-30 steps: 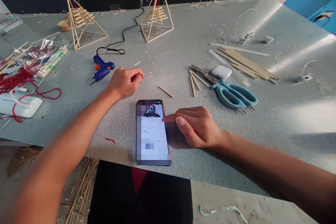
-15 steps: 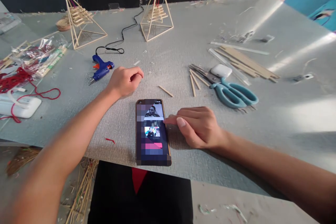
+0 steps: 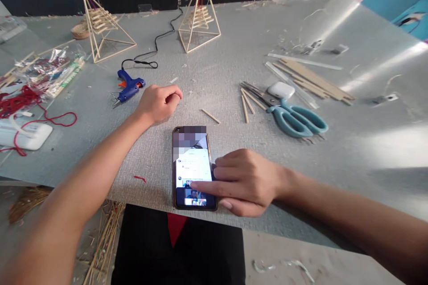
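A smartphone (image 3: 195, 167) in a dark case lies face up near the table's front edge, its screen lit and partly blurred out. My right hand (image 3: 247, 180) reaches in from the right, index finger stretched out over the lower screen and the other fingers bent; it grips nothing. Beyond the phone, on the left, my left hand (image 3: 160, 103) rests on the table in a loose fist, with nothing visible inside. Just behind it lies a blue glue gun (image 3: 131, 88). A short wooden stick (image 3: 210, 116) lies between my hands.
Scissors (image 3: 294, 118) with blue handles, a white case (image 3: 281, 90) and wooden strips (image 3: 314, 78) lie on the right. Two stick pyramids (image 3: 200, 33) stand at the back. Red yarn (image 3: 20, 101) and a white power strip (image 3: 30, 137) are at left.
My right hand has moved toward me and left, its index finger going from the phone's right edge onto the lower screen. The screen now shows a white panel. My left hand stays put.
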Tool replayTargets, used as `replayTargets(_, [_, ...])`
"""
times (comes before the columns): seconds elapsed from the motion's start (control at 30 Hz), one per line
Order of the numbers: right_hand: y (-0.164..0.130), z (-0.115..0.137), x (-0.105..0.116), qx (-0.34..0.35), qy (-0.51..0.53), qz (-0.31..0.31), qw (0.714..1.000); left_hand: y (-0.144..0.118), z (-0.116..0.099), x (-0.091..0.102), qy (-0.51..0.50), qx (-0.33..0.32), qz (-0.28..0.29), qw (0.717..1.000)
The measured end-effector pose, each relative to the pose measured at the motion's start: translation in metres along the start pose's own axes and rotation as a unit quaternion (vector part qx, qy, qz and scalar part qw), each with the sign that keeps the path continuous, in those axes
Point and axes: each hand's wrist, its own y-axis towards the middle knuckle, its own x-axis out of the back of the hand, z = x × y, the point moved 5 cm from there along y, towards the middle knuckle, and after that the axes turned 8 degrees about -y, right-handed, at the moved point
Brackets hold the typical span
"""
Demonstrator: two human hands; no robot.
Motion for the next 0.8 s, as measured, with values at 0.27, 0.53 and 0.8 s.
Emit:
replayTargets(0.27, [0.003, 0.0036, -0.0011, 0.012, 0.01, 0.014, 1.0, -0.0002, -0.0002, 0.0004, 0.002, 0.003, 0.004, 1.0])
replayTargets(0.53, [0.0015, 0.0072, -0.0036, 0.038, 0.007, 0.019, 0.999, -0.0003, -0.0004, 0.0001, 0.003, 0.005, 0.004, 1.0])
replayTargets(0.8, [0.0017, 0.0035, 0.0005, 0.01, -0.009, -0.005, 1.0, -0.0001, 0.0008, -0.0001, 0.004, 0.007, 0.005, 1.0])
